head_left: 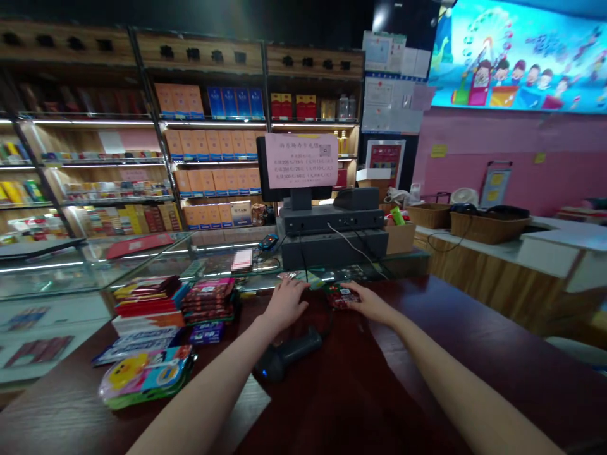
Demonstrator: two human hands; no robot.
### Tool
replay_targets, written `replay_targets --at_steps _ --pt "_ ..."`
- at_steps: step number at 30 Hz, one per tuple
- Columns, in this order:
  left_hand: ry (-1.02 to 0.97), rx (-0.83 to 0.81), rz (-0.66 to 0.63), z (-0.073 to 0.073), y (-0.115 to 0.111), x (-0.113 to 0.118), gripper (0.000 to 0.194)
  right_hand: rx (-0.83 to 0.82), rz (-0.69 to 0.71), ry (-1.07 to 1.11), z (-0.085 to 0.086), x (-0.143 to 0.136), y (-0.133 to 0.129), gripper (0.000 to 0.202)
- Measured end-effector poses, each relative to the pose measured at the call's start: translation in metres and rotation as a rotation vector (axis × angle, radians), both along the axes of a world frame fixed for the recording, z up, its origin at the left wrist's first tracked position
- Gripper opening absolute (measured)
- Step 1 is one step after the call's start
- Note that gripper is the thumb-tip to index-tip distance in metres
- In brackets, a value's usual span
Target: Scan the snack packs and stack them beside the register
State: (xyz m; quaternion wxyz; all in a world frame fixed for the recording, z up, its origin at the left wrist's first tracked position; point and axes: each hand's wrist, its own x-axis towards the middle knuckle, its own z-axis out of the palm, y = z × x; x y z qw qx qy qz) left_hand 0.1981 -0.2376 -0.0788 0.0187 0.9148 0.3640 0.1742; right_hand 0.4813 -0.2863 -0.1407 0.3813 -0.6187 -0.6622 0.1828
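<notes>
My right hand [370, 303] grips the right end of a small dark red and green packet [342, 297] at the far part of the dark brown counter. My left hand [287, 300] reaches forward with fingers stretched and thumb apart. Its fingertips are at a flat, pale green sheet or packet [310, 278]; whether they touch it I cannot tell. A black handheld barcode scanner [296, 351] with a small blue light lies on the counter between my forearms. Left of my left arm are a pile of brown-red packets [208, 300] and a small purple packet [207, 333].
A taller stack of red packets [149, 300], blue-white packets [140, 344] and a duck-printed colourful packet [147, 374] occupy the counter's left. Ahead stand a glass display case [213, 243] and a cash register [334, 221] with trailing cables. Wicker baskets [488, 226] sit at right.
</notes>
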Motion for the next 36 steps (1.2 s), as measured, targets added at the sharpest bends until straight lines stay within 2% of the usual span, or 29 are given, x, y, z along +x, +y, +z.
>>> replay_targets --at_steps 4,9,16,21,28,31,36 --pt "-0.044 0.091 -0.001 0.004 0.001 -0.037 0.042 0.011 0.039 -0.026 0.007 -0.033 0.008 0.060" --pt "-0.072 0.128 0.061 0.014 0.005 -0.086 0.041 0.011 0.107 -0.088 0.022 -0.074 0.021 0.063" --pt "-0.072 0.168 0.215 0.024 0.014 -0.156 0.040 0.003 0.223 -0.119 0.044 -0.137 0.035 0.064" --pt "-0.075 0.175 0.342 0.024 0.021 -0.197 0.038 0.053 0.341 -0.119 0.048 -0.176 0.051 0.062" --pt "-0.164 0.139 0.385 0.010 0.040 -0.234 0.043 0.037 0.362 -0.135 0.048 -0.221 0.072 0.062" --pt "-0.202 0.110 0.373 0.004 0.047 -0.242 0.045 0.015 0.379 -0.105 0.051 -0.239 0.078 0.062" --pt "-0.217 0.063 0.412 -0.001 0.050 -0.247 0.051 -0.010 0.423 0.071 0.048 -0.267 0.092 0.059"
